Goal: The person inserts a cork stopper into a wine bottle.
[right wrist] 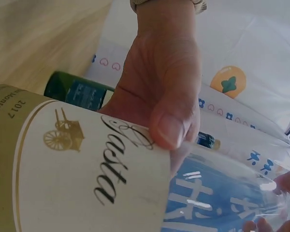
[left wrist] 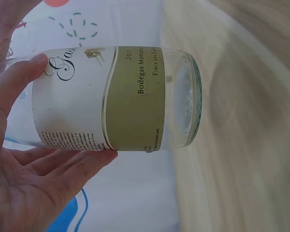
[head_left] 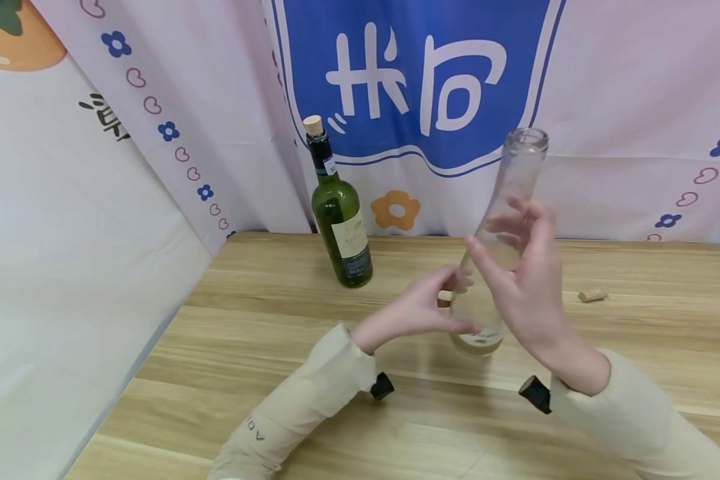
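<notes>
A clear glass wine bottle (head_left: 521,170), its mouth uncorked, is held between both hands over the table, neck up and leaning to the right. My left hand (head_left: 423,308) grips its lower body, the thumb and fingers on opposite sides. Higher up, towards the neck, my right hand (head_left: 531,283) holds the glass with curled fingers. In the left wrist view the white and olive label (left wrist: 72,101) shows, and the bottle's base (left wrist: 191,99) is raised off the wood. The right wrist view shows the left thumb (right wrist: 171,128) pressing at the label's edge.
A green wine bottle (head_left: 339,213) with a cork (head_left: 313,125) in its mouth stands at the table's back left. Right of the hands, a loose cork (head_left: 593,295) lies on the wooden table (head_left: 264,320). A printed curtain (head_left: 234,100) hangs behind.
</notes>
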`<state>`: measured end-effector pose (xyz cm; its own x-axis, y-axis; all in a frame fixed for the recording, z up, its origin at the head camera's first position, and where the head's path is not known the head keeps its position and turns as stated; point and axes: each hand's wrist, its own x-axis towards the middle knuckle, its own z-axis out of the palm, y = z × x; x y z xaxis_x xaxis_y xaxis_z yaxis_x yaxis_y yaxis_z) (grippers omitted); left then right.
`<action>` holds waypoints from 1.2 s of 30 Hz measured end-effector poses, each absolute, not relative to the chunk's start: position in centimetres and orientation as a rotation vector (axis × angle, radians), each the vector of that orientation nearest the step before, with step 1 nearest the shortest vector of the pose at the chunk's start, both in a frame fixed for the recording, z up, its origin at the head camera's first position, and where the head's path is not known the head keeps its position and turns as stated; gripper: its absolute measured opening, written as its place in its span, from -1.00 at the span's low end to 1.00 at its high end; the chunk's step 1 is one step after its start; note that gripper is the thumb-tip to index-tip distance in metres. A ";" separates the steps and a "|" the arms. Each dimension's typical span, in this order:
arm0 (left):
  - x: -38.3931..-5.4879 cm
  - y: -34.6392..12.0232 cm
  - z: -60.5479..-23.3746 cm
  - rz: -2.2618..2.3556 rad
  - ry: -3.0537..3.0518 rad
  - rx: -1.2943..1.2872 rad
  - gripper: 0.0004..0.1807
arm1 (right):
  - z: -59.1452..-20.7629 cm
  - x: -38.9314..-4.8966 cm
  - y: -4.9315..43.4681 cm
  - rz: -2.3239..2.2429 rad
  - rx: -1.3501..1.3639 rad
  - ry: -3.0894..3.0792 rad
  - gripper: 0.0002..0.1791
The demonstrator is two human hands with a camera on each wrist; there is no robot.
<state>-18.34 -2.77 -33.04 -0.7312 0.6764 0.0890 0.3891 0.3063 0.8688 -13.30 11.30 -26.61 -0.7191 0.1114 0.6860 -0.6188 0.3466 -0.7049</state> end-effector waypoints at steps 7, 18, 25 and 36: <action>-17.7 -4.1 -34.4 1.381 2.307 0.930 -0.34 | -28.1 -13.2 10.5 1.484 0.465 -1.979 -0.41; -17.4 -5.1 -35.4 1.369 2.330 0.902 -0.22 | -28.9 -13.1 9.8 1.464 0.509 -2.033 -0.41; -17.3 -4.8 -35.2 1.293 2.370 0.926 -0.11 | -28.8 -13.2 10.3 1.472 0.485 -2.095 -0.43; -17.1 -2.9 -34.8 1.576 2.295 0.887 -0.09 | -27.3 -12.8 13.4 1.233 0.667 -2.391 -0.45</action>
<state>-17.13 -2.92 -34.78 -0.7940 0.5886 0.1520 0.3534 0.2435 0.9032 -12.80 13.45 -27.34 -0.8204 -0.2404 0.5187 -0.5620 0.5058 -0.6544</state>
